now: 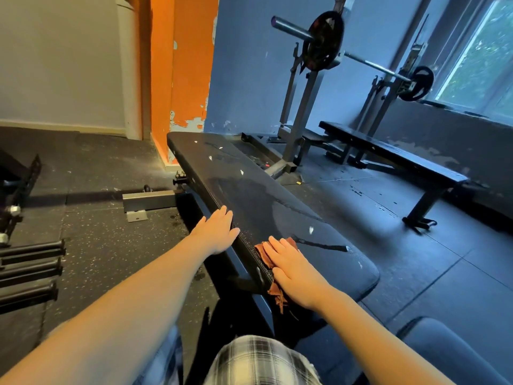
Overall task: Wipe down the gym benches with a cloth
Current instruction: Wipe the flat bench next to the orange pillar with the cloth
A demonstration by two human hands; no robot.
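Note:
A long black padded bench [249,195] runs away from me, its top wet in streaks and flecked with white marks. My right hand [294,269] lies flat with straight fingers on a rust-brown cloth [263,252], pressing it onto the near left edge of the pad; part of the cloth hangs down below the wrist. My left hand [218,232] rests open on the bench's left edge, a little farther along. A second black flat bench [394,151] stands at the right by the wall.
A barbell with black plates [323,41] sits on a grey rack [302,112] behind the benches. Black bars [30,273] lie on the speckled rubber floor at the left. An orange pillar [183,73] stands beyond the bench's far end. A window [483,56] is at the right.

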